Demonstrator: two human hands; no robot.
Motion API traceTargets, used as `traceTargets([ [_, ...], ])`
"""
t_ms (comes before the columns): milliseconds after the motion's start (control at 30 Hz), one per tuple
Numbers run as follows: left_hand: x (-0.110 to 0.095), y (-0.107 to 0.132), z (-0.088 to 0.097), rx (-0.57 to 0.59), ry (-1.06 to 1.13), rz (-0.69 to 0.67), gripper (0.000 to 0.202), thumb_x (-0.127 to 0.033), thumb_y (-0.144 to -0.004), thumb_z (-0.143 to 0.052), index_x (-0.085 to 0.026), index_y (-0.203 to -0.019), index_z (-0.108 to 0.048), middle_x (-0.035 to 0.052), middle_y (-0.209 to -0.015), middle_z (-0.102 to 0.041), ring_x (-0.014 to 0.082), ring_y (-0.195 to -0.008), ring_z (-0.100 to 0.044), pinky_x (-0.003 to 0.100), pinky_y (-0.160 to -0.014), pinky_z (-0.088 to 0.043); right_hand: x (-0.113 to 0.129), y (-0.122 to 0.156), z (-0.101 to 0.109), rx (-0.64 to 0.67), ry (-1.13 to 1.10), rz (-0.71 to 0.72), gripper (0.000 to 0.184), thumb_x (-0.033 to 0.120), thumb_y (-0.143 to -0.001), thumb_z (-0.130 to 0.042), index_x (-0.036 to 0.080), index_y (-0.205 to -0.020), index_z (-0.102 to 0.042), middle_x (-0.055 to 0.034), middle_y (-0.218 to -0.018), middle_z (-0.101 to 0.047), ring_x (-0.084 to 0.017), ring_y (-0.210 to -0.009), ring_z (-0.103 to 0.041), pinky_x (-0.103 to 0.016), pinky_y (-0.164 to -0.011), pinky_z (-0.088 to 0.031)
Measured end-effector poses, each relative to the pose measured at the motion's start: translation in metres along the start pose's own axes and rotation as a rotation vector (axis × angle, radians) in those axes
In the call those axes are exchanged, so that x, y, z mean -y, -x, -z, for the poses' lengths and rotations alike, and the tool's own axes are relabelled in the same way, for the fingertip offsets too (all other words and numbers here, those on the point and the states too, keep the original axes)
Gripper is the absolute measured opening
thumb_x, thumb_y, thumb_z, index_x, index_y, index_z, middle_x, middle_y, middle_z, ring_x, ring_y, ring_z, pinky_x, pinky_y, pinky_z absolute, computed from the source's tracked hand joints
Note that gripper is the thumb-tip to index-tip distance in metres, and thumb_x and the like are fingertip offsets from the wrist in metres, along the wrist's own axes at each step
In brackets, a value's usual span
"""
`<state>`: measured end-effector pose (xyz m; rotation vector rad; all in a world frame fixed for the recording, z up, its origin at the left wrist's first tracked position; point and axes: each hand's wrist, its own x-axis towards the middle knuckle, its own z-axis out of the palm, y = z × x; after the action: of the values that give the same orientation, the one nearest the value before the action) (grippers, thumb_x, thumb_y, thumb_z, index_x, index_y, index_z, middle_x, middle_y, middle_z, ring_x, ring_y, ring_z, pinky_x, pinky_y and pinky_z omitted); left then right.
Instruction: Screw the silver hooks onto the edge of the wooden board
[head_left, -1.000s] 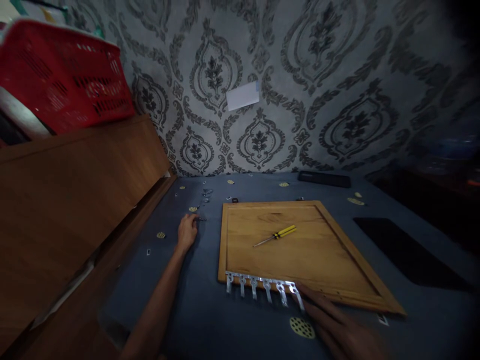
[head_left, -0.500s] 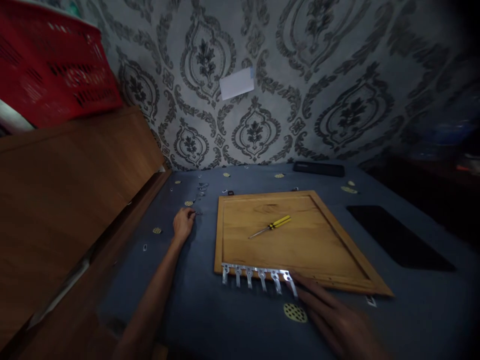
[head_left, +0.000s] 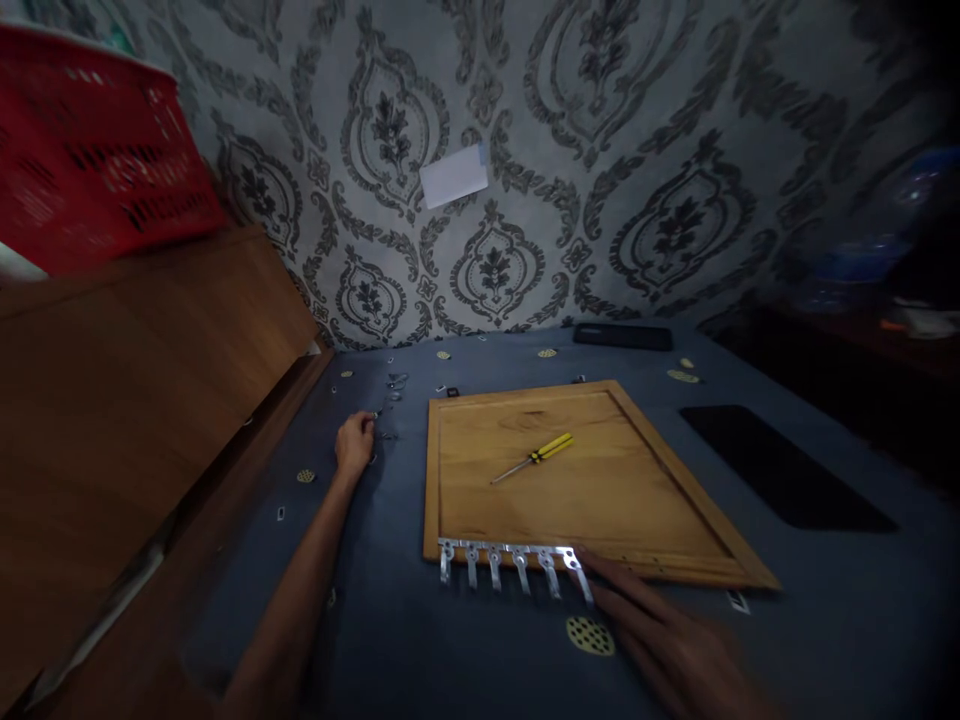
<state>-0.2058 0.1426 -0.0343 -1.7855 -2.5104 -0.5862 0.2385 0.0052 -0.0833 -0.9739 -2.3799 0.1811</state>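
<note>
A square wooden board lies on a blue cloth. A yellow-handled screwdriver rests on the board. A shiny metal strip with several tabs lies along the board's near edge. My right hand lies flat with fingers stretched out, the fingertips touching the strip's right end. My left hand reaches out left of the board, its fingers curled together over small metal bits scattered on the cloth; what they pinch is too small to name.
A brown wooden cabinet side runs along the left, with a red plastic basket on top. Patterned wallpaper with a white card stands behind. Two dark flat objects and several round yellow dotted discs lie on the cloth.
The view has drifted a little to the right and down. My left hand's fingers have drawn in over the small bits. The right hand stays at the strip's end.
</note>
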Motion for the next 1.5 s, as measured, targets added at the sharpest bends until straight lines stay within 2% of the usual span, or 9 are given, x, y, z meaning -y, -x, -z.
traceTargets([
  [233, -0.009, -0.024, -0.002, -0.010, -0.059, 0.014, 0.033, -0.036, -0.098, -0.063, -0.018, -0.125, -0.062, 0.0101, -0.128, -0.063, 0.0240, -0.110, -0.065, 0.046, -0.093, -0.056, 0.002, -0.001, 0.001, -0.018, 0.005, 0.006, 0.050, 0.010, -0.095, -0.042, 0.030, -0.132, -0.068, -0.0043, -0.141, -0.064, -0.021, -0.106, -0.075, -0.029, -0.083, -0.065],
  [500, -0.013, -0.028, -0.008, -0.009, -0.085, 0.072, 0.032, -0.036, -0.098, -0.063, -0.018, -0.125, -0.062, 0.0100, -0.127, -0.063, 0.0238, -0.110, -0.065, 0.045, -0.093, -0.057, 0.005, -0.003, 0.004, -0.019, 0.043, 0.019, 0.050, 0.010, -0.096, -0.039, 0.027, -0.134, -0.067, -0.0066, -0.140, -0.065, -0.021, -0.107, -0.075, -0.028, -0.082, -0.065],
  [667, -0.009, -0.030, -0.010, -0.018, -0.061, 0.055, 0.032, -0.036, -0.098, -0.063, -0.019, -0.124, -0.062, 0.0099, -0.128, -0.063, 0.0236, -0.110, -0.065, 0.044, -0.093, -0.057, 0.004, -0.002, 0.000, -0.042, 0.063, 0.009, 0.048, 0.010, -0.094, -0.041, 0.028, -0.124, -0.074, -0.0054, -0.137, -0.066, -0.021, -0.101, -0.077, -0.028, -0.077, -0.067],
  [867, 0.006, -0.028, -0.013, -0.038, 0.034, -0.050, 0.034, -0.036, -0.098, -0.063, -0.017, -0.125, -0.061, 0.0102, -0.127, -0.063, 0.0240, -0.109, -0.065, 0.046, -0.093, -0.057, 0.007, -0.005, 0.004, -0.076, 0.062, 0.041, 0.047, 0.009, -0.095, -0.040, 0.027, -0.123, -0.073, -0.0058, -0.136, -0.068, -0.020, -0.098, -0.078, -0.028, -0.074, -0.067],
  [1033, 0.027, -0.008, -0.010, -0.011, 0.140, -0.213, 0.032, -0.035, -0.098, -0.063, -0.016, -0.123, -0.062, 0.0097, -0.125, -0.064, 0.0234, -0.108, -0.065, 0.045, -0.091, -0.057, 0.010, -0.007, 0.004, -0.121, 0.045, 0.053, 0.052, 0.006, -0.093, -0.040, 0.029, -0.132, -0.068, -0.0042, -0.135, -0.069, -0.020, -0.095, -0.079, -0.028, -0.070, -0.067],
  [1133, 0.035, 0.001, -0.011, 0.013, 0.177, -0.280, 0.029, -0.035, -0.097, -0.064, -0.016, -0.118, -0.064, 0.0088, -0.120, -0.066, 0.0223, -0.105, -0.066, 0.044, -0.090, -0.057, 0.012, -0.008, 0.007, -0.097, 0.051, 0.052, 0.051, 0.007, -0.093, -0.041, 0.028, -0.130, -0.068, -0.0056, -0.135, -0.069, -0.021, -0.096, -0.079, -0.029, -0.069, -0.068],
  [1333, 0.035, 0.003, -0.012, 0.001, 0.188, -0.352, 0.026, -0.036, -0.097, -0.064, -0.015, -0.114, -0.065, 0.0077, -0.115, -0.067, 0.0210, -0.100, -0.067, 0.042, -0.088, -0.058, 0.014, -0.011, 0.010, -0.076, 0.069, 0.058, 0.049, 0.006, -0.094, -0.040, 0.026, -0.127, -0.070, -0.0073, -0.135, -0.069, -0.021, -0.099, -0.078, -0.030, -0.075, -0.067],
  [1500, 0.031, 0.000, -0.010, -0.007, 0.159, -0.340, 0.026, -0.037, -0.097, -0.063, -0.015, -0.112, -0.065, 0.0070, -0.111, -0.067, 0.0199, -0.097, -0.066, 0.041, -0.086, -0.057, 0.017, -0.011, 0.011, -0.077, 0.064, 0.037, 0.047, 0.005, -0.093, -0.043, 0.024, -0.126, -0.070, -0.0080, -0.134, -0.069, -0.022, -0.101, -0.078, -0.030, -0.076, -0.067],
])
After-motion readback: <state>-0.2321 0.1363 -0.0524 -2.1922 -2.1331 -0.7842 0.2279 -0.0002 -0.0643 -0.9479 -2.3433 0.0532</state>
